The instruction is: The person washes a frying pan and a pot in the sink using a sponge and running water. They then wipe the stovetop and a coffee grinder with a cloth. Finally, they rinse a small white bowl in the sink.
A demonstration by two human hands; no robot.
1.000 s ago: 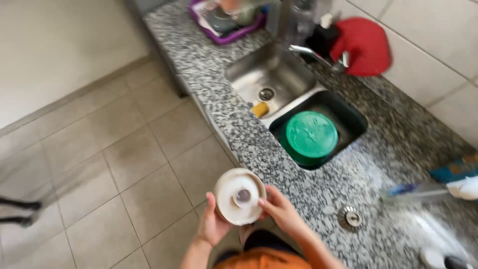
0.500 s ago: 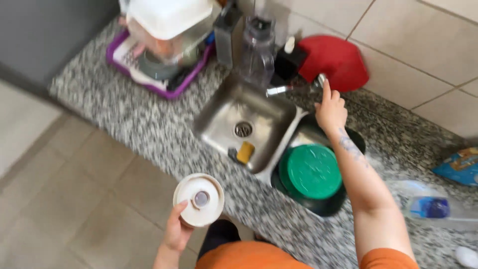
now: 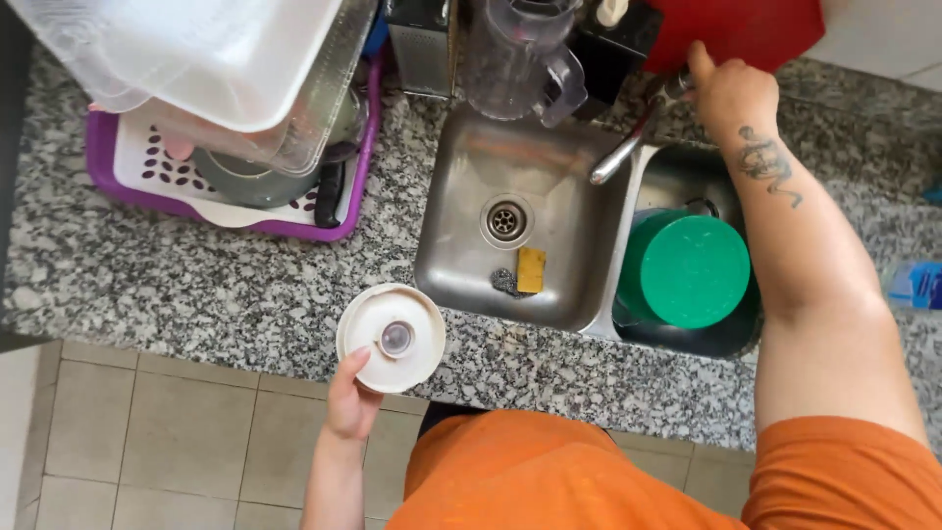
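**Mia:** What was far to the left of the sink (image 3: 461,245)?

**Ben:** A purple dish rack (image 3: 118,186) sat on the speckled counter (image 3: 196,294). A big clear tub (image 3: 186,59) lay upside down on top of it.

**Mia:** And a bit closer to the sink?

**Ben:** The left hand (image 3: 351,400) held a round white lid (image 3: 391,338). The lid was just off the sink's front left corner, over the counter edge. The thumb lay on the top of the lid, near its small cap in the middle. The other fingers were curled under the lid, so the hand was gripping it.

**Mia:** What lay inside the sink?

**Ben:** A yellow sponge (image 3: 531,270) lay just beside the drain (image 3: 504,220). A clear blender jug (image 3: 515,54) stood behind the sink.

**Mia:** And to the right of the sink?

**Ben:** A green bucket (image 3: 682,270) sat in the second bowl, right next to it. The right hand (image 3: 731,93) was behind that, at the base of the tap (image 3: 628,147). Its fingers were bent around the tap handle, touching it. I could not tell how tight they held.
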